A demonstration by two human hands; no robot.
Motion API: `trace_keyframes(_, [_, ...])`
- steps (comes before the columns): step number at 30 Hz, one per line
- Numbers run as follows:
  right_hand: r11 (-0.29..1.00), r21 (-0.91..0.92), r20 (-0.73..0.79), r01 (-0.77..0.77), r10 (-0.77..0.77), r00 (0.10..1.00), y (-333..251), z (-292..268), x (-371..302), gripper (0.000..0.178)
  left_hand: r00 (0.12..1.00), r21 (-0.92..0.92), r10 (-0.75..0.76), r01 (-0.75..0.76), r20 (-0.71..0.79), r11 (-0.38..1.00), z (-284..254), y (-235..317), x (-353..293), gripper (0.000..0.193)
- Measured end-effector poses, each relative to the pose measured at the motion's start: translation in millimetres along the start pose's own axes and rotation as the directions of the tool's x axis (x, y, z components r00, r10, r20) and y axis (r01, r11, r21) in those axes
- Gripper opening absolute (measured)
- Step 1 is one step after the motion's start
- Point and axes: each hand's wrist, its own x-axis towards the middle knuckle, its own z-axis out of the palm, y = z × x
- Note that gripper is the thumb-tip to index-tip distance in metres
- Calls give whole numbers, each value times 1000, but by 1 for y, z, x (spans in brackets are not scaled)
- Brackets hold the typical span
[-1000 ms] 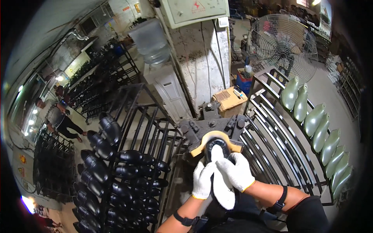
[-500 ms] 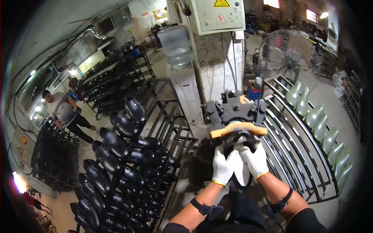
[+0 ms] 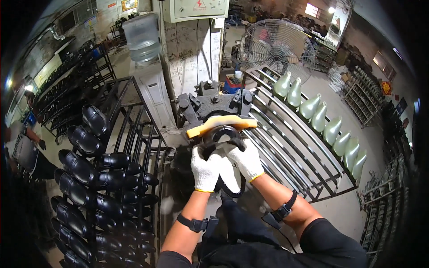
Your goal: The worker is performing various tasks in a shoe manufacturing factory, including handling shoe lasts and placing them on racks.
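In front of the dark metal machine (image 3: 213, 105), both my hands wear white knit gloves with yellow cuffs. My left hand (image 3: 203, 169) is closed on the left side of a black shoe (image 3: 231, 177) whose pale sole side faces up. From the right, my right hand (image 3: 247, 159) grips the same shoe, fingers wrapped over its edge. The shoe's far end, black and curved, sits against or just under the machine's curved yellow pad (image 3: 221, 121); whether they touch I cannot tell. My gloves hide much of the shoe's sides.
At left stands a black rack (image 3: 117, 96) holding several black shoes (image 3: 73, 182). On the right, another metal rack (image 3: 295, 147) carries several pale green shoe lasts (image 3: 331, 129). A large fan (image 3: 277, 49) and a water dispenser (image 3: 149, 85) stand beyond. A person (image 3: 27, 149) is at far left.
My view has turned to the right, so the racks, machine and hands appear farther left. Both hands keep hold of the shoe at the machine.
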Motion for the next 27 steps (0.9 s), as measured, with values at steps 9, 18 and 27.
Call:
trace_keyframes(9, [919,-394,404,-2,175,898,43,-52,-161,104,748,330,-268,69,608,941,-103,40,-146,71])
trace_keyframes(18, [908,279,484,-312,147,863,-38,80,-151,127,919,853,216,-388,330,349,-134,114,-193,56])
trace_keyframes(27, [814,-59,951,-578,221,214,-71,266,-206,74,936,908,306,31,-173,418,-258,226,-333,37])
